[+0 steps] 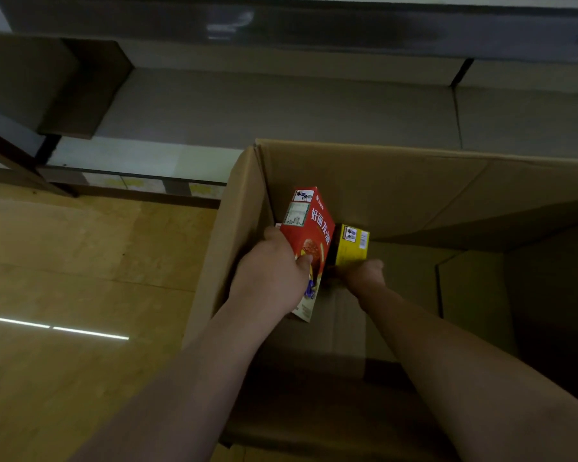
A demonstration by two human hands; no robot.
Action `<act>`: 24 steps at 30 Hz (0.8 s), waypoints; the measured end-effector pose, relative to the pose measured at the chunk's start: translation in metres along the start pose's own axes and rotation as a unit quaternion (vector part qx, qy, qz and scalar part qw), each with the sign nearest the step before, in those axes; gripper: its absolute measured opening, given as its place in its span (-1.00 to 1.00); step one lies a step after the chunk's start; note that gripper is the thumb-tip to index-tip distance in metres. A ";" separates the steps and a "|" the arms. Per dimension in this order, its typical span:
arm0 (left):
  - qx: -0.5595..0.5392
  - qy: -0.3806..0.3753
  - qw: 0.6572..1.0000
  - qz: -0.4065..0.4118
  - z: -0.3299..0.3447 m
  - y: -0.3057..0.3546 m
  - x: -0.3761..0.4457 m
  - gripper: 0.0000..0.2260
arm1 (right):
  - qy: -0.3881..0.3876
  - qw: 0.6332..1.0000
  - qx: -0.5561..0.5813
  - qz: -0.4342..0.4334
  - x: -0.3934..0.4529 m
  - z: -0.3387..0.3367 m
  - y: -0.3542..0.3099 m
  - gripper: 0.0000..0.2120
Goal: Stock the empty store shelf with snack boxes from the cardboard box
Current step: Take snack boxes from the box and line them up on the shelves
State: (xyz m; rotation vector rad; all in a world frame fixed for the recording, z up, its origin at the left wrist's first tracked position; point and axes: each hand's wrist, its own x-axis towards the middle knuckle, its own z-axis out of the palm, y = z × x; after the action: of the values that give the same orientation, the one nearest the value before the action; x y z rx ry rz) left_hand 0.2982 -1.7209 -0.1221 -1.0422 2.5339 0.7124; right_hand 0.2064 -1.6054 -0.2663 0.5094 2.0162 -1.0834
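Head view, looking down into an open cardboard box (397,181) standing on a tan wood-look floor (64,278). Both bare forearms reach into it from the near edge.

Left hand (274,271): fingers and thumb curled round a red snack box (309,228) with white Chinese lettering. The box is tilted, its top end leaning toward the far left corner of the carton, a label panel showing on its upper face. Thumb lies across the printed front.

Right hand (364,275): curled round the near end of a yellow snack box (351,245); barcode and a small label visible on its far end. Fingers mostly hidden under the hand. The yellow box sits just right of the red one, the two touching or nearly so; cannot tell which.

Both snack boxes are inside the carton, near its left wall. Brown carton bottom shows to the right of the hands; the right side falls into deep shadow.

Beyond the carton, far side: a low grey store shelf (281,105) running left to right, with a dark upright divider at its left end. A bright strip of reflected light lies on the floor, near left.
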 end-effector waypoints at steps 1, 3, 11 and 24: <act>0.005 0.003 1.000 0.002 0.001 0.000 0.000 -0.50 | 0.013 1.000 -0.012 0.000 0.001 0.001 0.000 -0.04; 0.026 0.005 1.000 0.008 0.004 -0.001 0.001 -0.49 | 0.030 0.999 -0.028 -0.010 0.005 0.003 0.002 -0.05; -0.146 -0.005 0.989 -0.002 -0.025 0.007 -0.019 -0.56 | -0.025 0.997 -0.070 0.010 -0.046 -0.055 -0.009 -0.09; -0.667 -0.108 0.695 -0.246 -0.223 0.078 -0.219 -0.52 | -0.060 0.882 0.447 0.136 -0.384 -0.228 -0.104 -0.70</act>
State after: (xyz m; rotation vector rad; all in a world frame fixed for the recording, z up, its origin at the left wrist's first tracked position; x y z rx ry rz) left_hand 0.3724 -1.6727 0.1880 -1.6952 1.0629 2.3662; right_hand 0.2753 -1.4688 0.1659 1.1167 1.1816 -1.7783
